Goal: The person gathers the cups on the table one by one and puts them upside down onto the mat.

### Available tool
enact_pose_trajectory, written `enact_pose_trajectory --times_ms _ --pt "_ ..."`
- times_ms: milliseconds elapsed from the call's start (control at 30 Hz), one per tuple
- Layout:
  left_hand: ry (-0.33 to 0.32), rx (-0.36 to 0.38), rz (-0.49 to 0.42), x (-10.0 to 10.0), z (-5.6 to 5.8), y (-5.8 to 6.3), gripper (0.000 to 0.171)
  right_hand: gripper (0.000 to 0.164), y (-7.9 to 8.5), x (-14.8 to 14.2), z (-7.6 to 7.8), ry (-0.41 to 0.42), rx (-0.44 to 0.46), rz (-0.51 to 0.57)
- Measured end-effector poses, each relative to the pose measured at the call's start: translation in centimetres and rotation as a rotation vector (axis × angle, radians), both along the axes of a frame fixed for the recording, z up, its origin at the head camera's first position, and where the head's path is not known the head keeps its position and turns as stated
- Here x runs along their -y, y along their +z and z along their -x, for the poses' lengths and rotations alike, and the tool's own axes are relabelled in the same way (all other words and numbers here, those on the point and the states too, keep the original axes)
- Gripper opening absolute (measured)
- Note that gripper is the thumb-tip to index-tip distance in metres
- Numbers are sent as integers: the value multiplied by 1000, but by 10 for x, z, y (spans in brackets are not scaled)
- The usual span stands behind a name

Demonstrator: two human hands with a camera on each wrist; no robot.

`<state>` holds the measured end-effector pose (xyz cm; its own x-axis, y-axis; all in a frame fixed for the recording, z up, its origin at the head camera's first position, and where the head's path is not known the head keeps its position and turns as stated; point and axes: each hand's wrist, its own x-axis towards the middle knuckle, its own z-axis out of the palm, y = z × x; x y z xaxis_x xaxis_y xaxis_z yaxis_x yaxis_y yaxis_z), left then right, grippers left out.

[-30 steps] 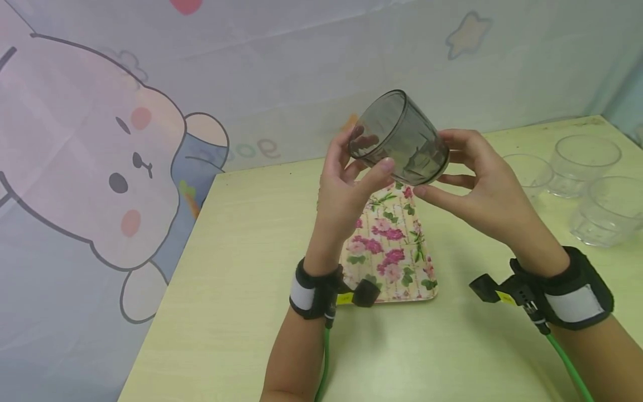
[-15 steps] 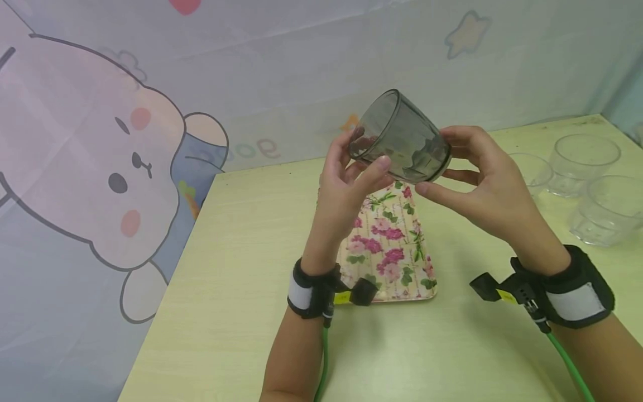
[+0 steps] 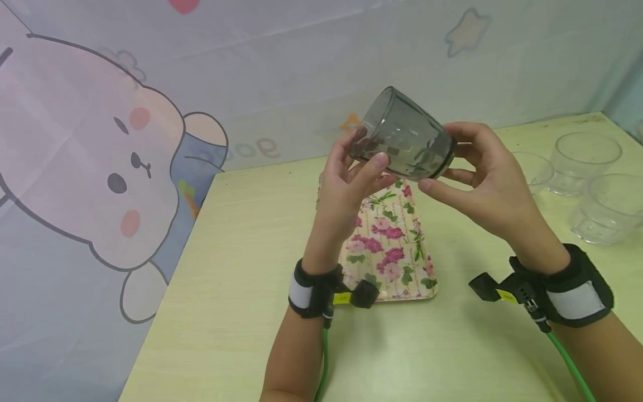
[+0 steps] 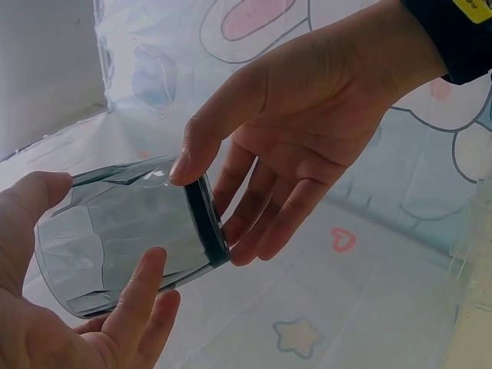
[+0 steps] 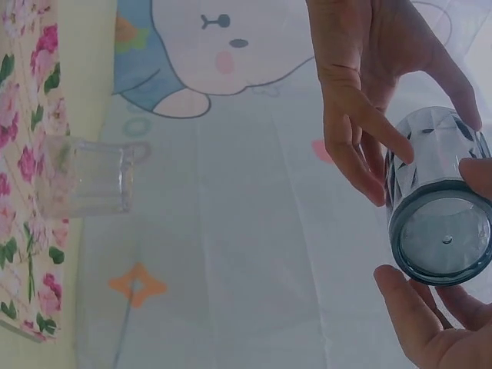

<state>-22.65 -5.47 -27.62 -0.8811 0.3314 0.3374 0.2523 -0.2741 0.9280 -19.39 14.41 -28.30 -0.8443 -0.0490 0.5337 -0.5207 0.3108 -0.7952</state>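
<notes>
A grey-tinted drinking glass [image 3: 407, 137] is held tilted in the air, its mouth up to the left and its thick base down to the right. My left hand [image 3: 341, 192] holds it near the rim, thumb on the near side. At the base, the thumb and fingers of my right hand [image 3: 484, 173] hold the other end. The left wrist view shows the same glass [image 4: 138, 231] between both hands, and the right wrist view shows its round base [image 5: 446, 238]. Beneath the hands lies a flower-patterned tray [image 3: 392, 240], partly hidden by my left hand and wrist.
Several clear glasses, including one clear glass [image 3: 605, 218] near the right edge, stand on the pale yellow table [image 3: 241, 251]. Another clear glass [image 5: 92, 181] appears by the tray in the right wrist view. A printed cloth [image 3: 301, 67] hangs behind the table.
The grey glass has turned slightly between the hands, and its mouth now faces further left. My right hand has shifted a little up and to the right; my left hand has barely moved.
</notes>
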Motion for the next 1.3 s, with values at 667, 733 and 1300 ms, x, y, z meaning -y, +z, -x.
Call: enact_pose_trajectory --times_ms 667,733,1300 --pt "-36 14 -19 -1 -1 0 58 66 0 -2 -1 99 -34 157" --pt "-34 9 -14 -1 0 0 58 66 0 -2 0 113 -39 177" --pt "-74 13 -10 -1 1 0 54 64 -2 -4 3 205 -134 297"
